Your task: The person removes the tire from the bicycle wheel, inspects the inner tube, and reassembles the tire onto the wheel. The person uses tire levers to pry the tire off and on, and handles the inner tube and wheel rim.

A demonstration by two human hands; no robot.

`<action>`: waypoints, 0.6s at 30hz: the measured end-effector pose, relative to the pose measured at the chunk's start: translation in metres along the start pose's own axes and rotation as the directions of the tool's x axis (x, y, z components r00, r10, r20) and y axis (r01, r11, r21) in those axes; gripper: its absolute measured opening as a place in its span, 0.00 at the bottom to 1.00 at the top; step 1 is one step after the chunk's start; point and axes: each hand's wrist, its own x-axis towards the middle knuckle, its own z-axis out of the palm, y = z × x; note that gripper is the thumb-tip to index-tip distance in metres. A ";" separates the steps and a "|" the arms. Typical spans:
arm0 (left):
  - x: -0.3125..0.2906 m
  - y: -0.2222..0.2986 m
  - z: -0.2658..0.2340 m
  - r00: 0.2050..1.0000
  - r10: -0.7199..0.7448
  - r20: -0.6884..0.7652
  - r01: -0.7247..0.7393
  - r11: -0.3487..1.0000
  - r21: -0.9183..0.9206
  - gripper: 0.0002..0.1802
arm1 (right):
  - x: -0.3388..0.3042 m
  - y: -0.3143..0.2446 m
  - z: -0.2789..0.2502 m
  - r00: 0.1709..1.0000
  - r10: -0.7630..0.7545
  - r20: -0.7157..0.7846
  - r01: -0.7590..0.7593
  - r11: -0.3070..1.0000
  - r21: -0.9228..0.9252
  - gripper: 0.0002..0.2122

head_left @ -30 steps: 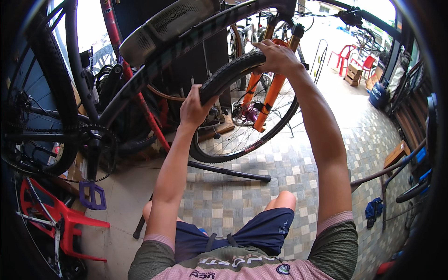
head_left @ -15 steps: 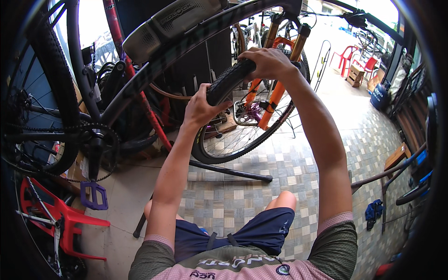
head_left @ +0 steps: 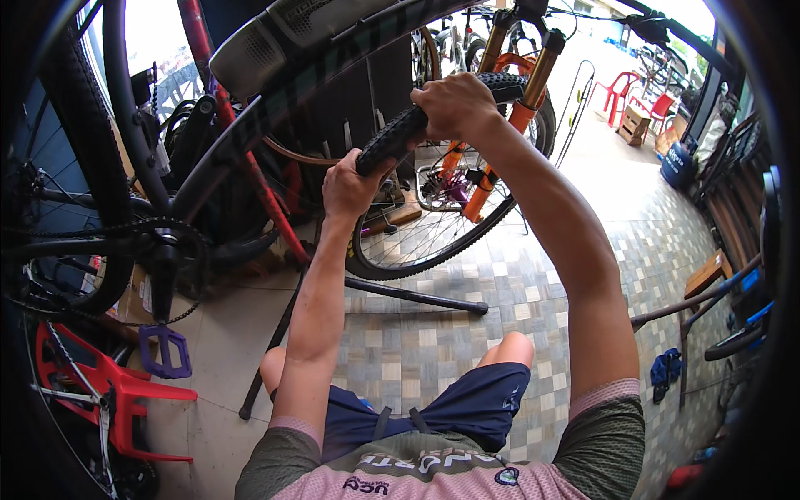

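Bunching your hands up is the big change here. Compared with a second ago, your right hand (head_left: 458, 107) sits farther from the orange fork (head_left: 481, 200) and closer to your left hand (head_left: 348, 185), with just a short bit of tyre (head_left: 393, 140) showing between them. So, imo, that means your hold is now focused on one short stretch of the upper arc instead of spread wide along it.

Both hands look clamped on, btw: the left one wraps the tyre from the near side, the right one comes over the top with its knuckles up. Can't tell what your right thumb is doing underneath, it's mostly hidden.

As for where the tyre is, it's right in your grip, out at arm's length, and the rest curves down below your hands toward the tiled floor (head_left: 433, 342). Past your right hand, the tread pops out again by the fork.
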 end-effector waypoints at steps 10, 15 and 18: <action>-0.005 -0.011 0.003 0.997 -0.064 -0.038 0.062 0.998 -0.031 0.27 | -0.003 -0.018 0.001 0.999 0.046 -0.010 -0.046 0.999 0.026 0.29; -0.010 -0.018 0.003 0.995 -0.088 -0.053 0.085 0.995 -0.057 0.25 | -0.002 -0.033 0.000 0.997 0.036 -0.061 -0.035 0.999 0.011 0.28; -0.011 -0.021 0.004 0.993 -0.107 -0.043 0.103 0.991 -0.084 0.25 | 0.002 -0.036 0.006 0.997 0.036 -0.071 -0.037 0.999 -0.006 0.27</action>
